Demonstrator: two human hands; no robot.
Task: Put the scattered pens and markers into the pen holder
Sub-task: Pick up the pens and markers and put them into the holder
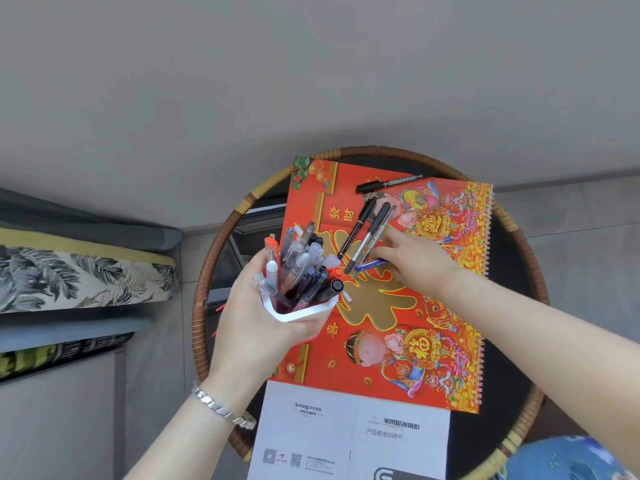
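A white holder [304, 311], crammed with pens, is gripped in the left hand [256, 327]. Loose pens [369, 237] lie on a red calendar [415, 341] on the counter [512, 299]. The right hand's [415, 265] fingers [379, 252] are pinched on a blue pen [369, 265]. The pens seem light, stiff and smooth, best taken mid-barrel.

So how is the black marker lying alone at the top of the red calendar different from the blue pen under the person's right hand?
The black marker printed with white lettering lies apart and untouched, nearly level across the picture; the blue pen with white print is under the right hand's fingers, beside other pens. The black marker shows full length; the hand partly covers the blue pen. Both rest on the red spiral-bound calendar, outside the white pen holder.
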